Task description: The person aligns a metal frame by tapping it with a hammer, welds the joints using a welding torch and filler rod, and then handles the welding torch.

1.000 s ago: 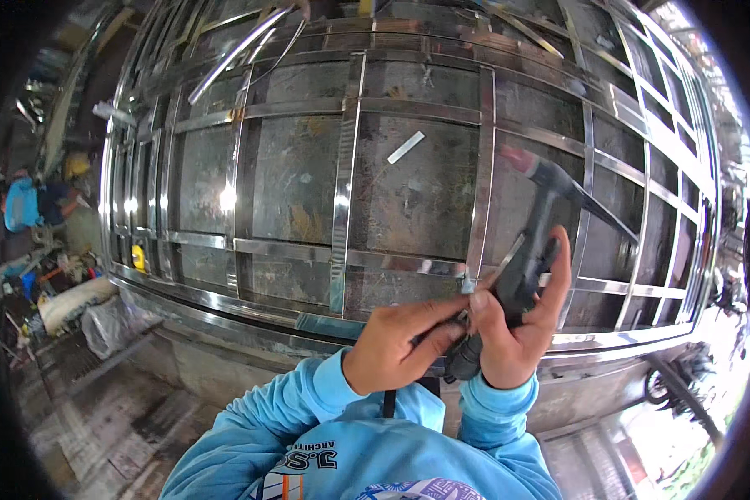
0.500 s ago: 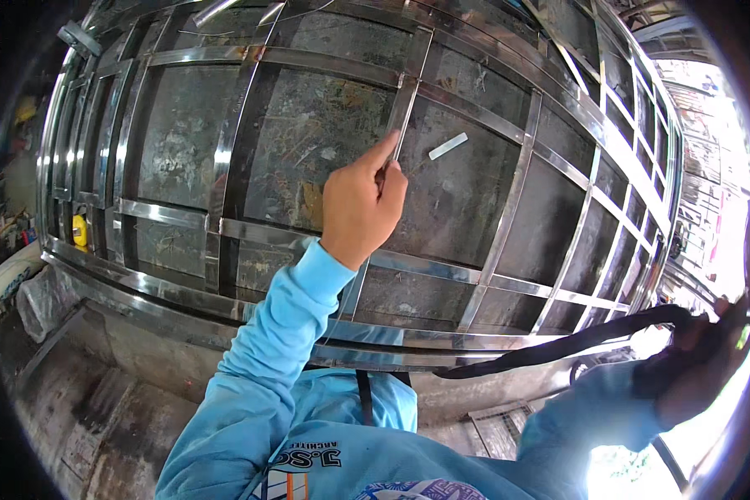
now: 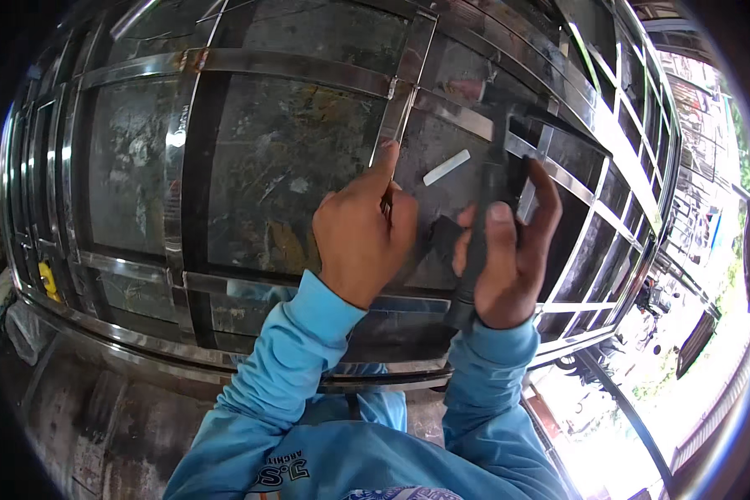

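My left hand point(image 3: 362, 229) lies over a shiny steel tube frame. Its index finger stretches out and its tip touches a crossbar point(image 3: 400, 112) near a joint; the other fingers curl under, and nothing shows in them. Close beside it on the right, my right hand point(image 3: 508, 258) is closed round a black hand tool point(image 3: 493, 179), smeared by motion so that its kind is unclear. The tool's dark head is above the frame, right of the left fingertip. A small pale flat strip point(image 3: 447, 167) lies on the dark surface between the hands, beyond them.
The welded steel frame point(image 3: 287, 63) spans the bench, its bars forming many rectangular openings. A yellow object point(image 3: 48, 282) sits at its left edge. Loose metal rods point(image 3: 133, 18) lie at the far left. Bright daylight and clutter are beyond the right edge.
My right hand has swung in from the far right with the black tool and its thick cable, to beside the left hand. The left index finger stays on the crossbar while the view has shifted.
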`<state>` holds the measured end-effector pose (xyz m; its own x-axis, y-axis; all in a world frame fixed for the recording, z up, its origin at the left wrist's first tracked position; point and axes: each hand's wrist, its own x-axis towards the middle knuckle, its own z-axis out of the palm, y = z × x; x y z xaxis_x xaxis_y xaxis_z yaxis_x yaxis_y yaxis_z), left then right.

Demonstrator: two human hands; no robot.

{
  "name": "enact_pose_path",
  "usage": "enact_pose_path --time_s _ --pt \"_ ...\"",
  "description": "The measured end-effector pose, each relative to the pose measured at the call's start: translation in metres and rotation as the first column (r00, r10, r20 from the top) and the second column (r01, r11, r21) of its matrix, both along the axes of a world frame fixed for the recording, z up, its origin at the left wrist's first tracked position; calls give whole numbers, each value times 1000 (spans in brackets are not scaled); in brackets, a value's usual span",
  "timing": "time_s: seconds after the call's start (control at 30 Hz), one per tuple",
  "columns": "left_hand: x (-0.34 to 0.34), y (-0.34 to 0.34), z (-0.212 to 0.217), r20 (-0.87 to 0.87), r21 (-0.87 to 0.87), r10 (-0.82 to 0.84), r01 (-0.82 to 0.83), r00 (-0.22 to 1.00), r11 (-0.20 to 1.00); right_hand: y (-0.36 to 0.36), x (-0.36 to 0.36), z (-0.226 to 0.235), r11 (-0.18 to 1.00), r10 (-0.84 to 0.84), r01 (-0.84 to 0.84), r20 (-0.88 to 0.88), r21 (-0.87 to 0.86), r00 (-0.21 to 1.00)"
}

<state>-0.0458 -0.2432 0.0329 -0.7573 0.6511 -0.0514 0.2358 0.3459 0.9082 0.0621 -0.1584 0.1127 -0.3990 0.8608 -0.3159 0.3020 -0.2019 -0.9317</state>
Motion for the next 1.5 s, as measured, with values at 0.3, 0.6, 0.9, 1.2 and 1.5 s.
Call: enact_pose_path --time_s 0.3,0.6,0.9,1.2,1.5 --pt "-6 3 -4 -118 -78 -75 66 990 995 -1 -9 -7 994 -16 31 134 -109 991" --pt "-2 6 -7 -57 -14 -62 61 996 998 3 60 73 995 -50 79 352 -69 935" --pt "-8 -4 -12 -154 -29 -20 16 988 999 -43 331 273 938 42 -343 999 -43 -13" --pt "4 8 -8 -169 -46 -73 66 983 997 -29 177 159 350 -147 -935 983 -52 -110" --pt "-1 3 -3 -166 -110 -102 84 981 990 -3 14 -10 979 -12 -5 81 205 997"
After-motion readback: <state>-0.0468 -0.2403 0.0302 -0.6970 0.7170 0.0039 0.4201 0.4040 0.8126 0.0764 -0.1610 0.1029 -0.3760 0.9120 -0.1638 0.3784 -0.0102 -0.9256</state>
